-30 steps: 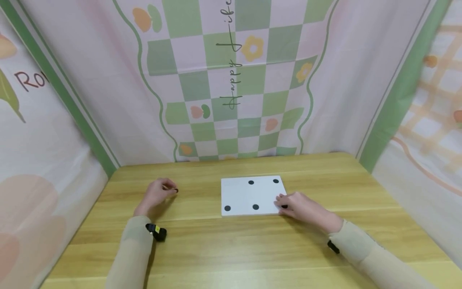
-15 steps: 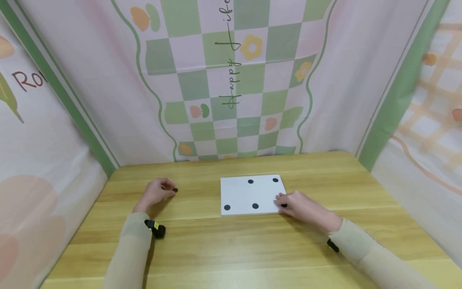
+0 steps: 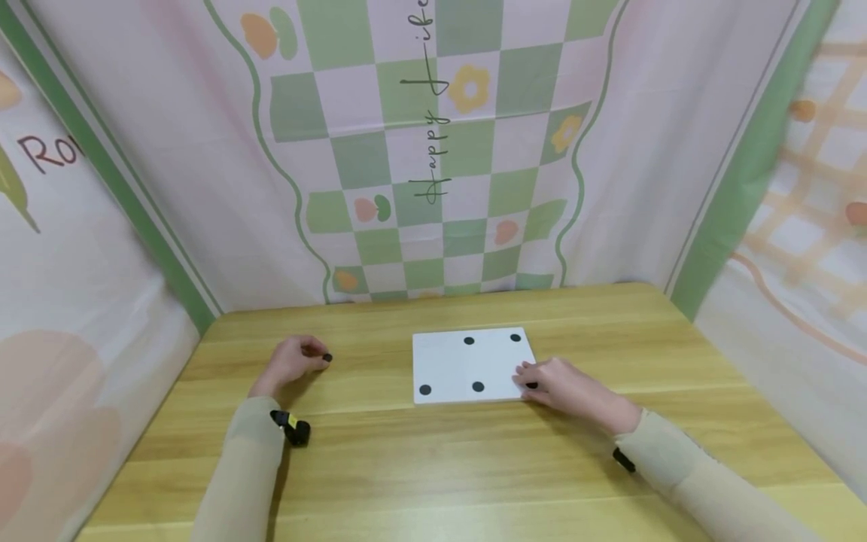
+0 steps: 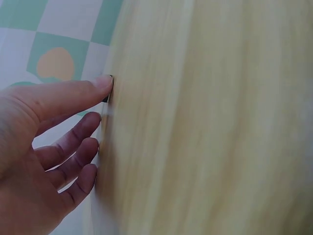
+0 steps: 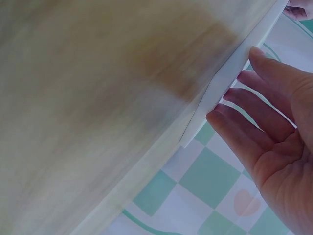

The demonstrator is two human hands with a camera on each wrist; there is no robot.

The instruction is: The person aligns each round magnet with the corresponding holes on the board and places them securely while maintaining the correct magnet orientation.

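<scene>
A white rectangular board (image 3: pixel 443 365) with several round black spots (image 3: pixel 478 387) lies on the wooden table. At its right end rests my right hand (image 3: pixel 558 384), fingertips on the board near its front corner. Another black spot (image 3: pixel 532 385) shows partly beneath those fingers. In the right wrist view the fingers (image 5: pixel 259 112) are spread and lightly bent, touching the board's surface. To the left of the board, my left hand (image 3: pixel 294 360) pinches a small dark disc (image 3: pixel 328 357) close over the table. The left wrist view shows the disc (image 4: pixel 108 93) mostly hidden behind the thumb.
Wood-grain tabletop (image 3: pixel 379 459) spreads around the board and both hands. Behind it hangs a patterned curtain (image 3: pixel 433 181) with green checks, and more cloth (image 3: pixel 81 316) encloses the sides. A small black camera (image 3: pixel 293 429) sits on the left wrist.
The dark disc has turned in my left fingertips, showing more of its face than a second ago. My right hand stays at the board's right end.
</scene>
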